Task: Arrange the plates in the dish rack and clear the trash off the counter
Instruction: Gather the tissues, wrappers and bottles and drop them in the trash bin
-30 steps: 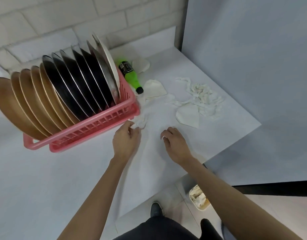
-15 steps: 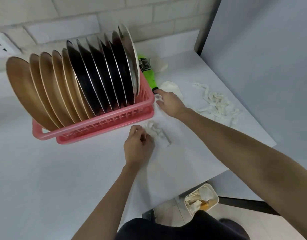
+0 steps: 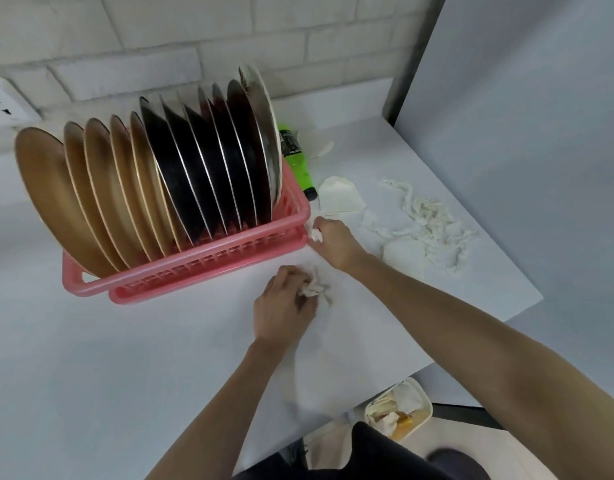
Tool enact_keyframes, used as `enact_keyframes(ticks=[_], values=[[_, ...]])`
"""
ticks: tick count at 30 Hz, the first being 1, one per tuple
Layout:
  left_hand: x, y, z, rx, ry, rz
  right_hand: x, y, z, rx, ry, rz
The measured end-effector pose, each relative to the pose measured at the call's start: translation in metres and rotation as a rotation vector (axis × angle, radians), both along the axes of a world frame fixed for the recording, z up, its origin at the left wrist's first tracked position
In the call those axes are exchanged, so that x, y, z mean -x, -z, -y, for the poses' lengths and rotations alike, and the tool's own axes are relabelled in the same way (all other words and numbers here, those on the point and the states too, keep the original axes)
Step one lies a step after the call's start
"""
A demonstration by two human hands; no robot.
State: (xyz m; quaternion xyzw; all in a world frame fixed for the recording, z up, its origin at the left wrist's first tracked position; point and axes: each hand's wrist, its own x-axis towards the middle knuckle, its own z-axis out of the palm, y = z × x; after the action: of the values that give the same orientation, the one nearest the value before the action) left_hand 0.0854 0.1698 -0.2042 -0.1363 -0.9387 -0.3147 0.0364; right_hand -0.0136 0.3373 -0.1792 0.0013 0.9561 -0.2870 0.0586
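Since half a second ago my right hand [image 3: 336, 244] is drawing back from the tip of the green bottle [image 3: 296, 161] to the near right corner of the dish rack [image 3: 208, 268], its fingers now pinching a small white scrap [image 3: 315, 234]. My left hand [image 3: 283, 306] is staying almost where it was, at seven o'clock from the right one, fingers curling round a crumpled tissue [image 3: 314, 289] on the counter [image 3: 125, 358].

Up at ten o'clock the plates [image 3: 181, 174] are standing on edge in the pink rack, gold ones left, dark ones right. At three o'clock shredded tissue [image 3: 433, 220] and pale paper pieces [image 3: 340, 197] are lying on the white counter. A white brick wall [image 3: 160, 39] is running along twelve o'clock, a grey panel [image 3: 523, 116] is rising at two o'clock, and a small bin [image 3: 423, 398] holding trash is sitting on the floor at five o'clock.
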Motion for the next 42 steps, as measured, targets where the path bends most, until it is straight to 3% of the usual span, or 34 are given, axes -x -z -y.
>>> enact_keyframes(ticks=[3,8,15,19,23,28,32,36,42], values=[[0.0,-0.001,-0.001,-0.066,-0.02,0.018,-0.003,0.001,-0.008,0.047,0.011,0.006],[0.002,-0.002,0.001,-0.067,-0.008,0.048,0.014,-0.001,0.0,-0.119,0.037,0.023],[0.003,-0.004,0.002,-0.162,-0.041,0.085,-0.015,0.005,0.0,-0.172,0.071,-0.101],[0.003,-0.008,0.0,-0.097,-0.065,0.118,-0.037,0.003,0.001,0.071,0.239,-0.036],[0.007,-0.002,0.001,-0.06,-0.052,0.073,-0.074,0.006,-0.009,0.357,0.399,-0.11],[0.002,-0.007,0.004,-0.342,-0.115,0.125,-0.13,0.008,-0.018,0.935,0.557,-0.129],[-0.026,-0.021,-0.019,-0.565,-0.035,0.355,-0.173,0.007,-0.014,0.967,0.569,-0.128],[-0.066,-0.025,-0.052,-0.591,0.03,0.432,-0.2,0.008,-0.017,0.717,0.569,-0.142],[-0.113,-0.034,-0.088,-0.58,0.119,0.48,-0.265,-0.014,-0.036,0.772,0.676,0.027]])
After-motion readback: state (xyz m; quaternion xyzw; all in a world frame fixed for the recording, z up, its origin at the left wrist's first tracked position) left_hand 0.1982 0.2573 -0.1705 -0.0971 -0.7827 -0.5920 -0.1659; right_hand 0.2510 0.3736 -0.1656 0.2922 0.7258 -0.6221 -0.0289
